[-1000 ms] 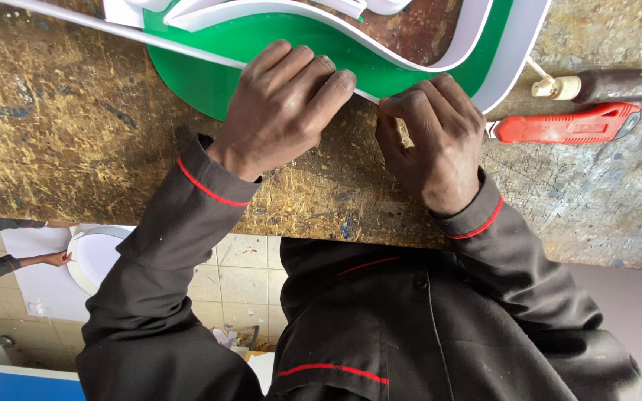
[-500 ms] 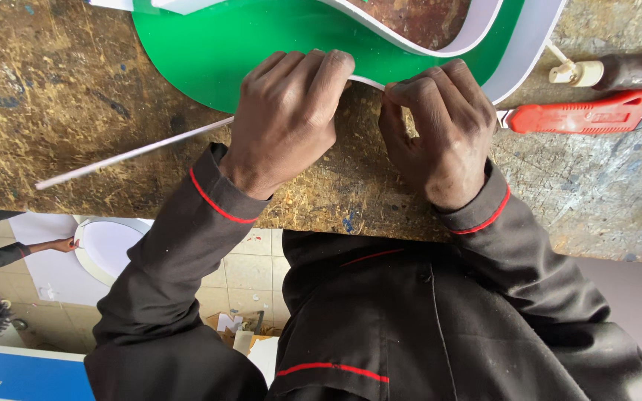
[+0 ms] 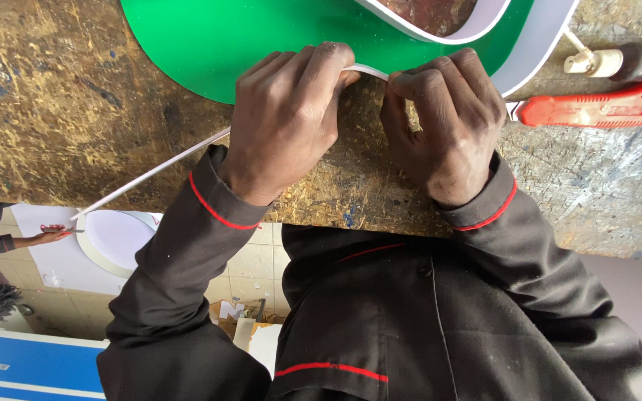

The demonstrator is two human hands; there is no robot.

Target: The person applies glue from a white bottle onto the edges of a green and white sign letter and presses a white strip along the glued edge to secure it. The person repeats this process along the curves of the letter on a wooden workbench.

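Both hands, left hand [image 3: 285,119] and right hand [image 3: 447,119], pinch the white plastic strip [image 3: 150,171] against the green panel [image 3: 261,44] at the workbench [image 3: 53,111] front edge; uneven pressure could kink the strip.

Knife [image 3: 596,110] right of panel [image 3: 261,44], on bench [image 3: 76,111]

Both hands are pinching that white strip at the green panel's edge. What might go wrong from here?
The white strip trails loose past the bench edge under the left hand; it may snag or kink. The red utility knife lies close to the right hand, so a slip could meet it. The green panel looks unclamped and might shift.
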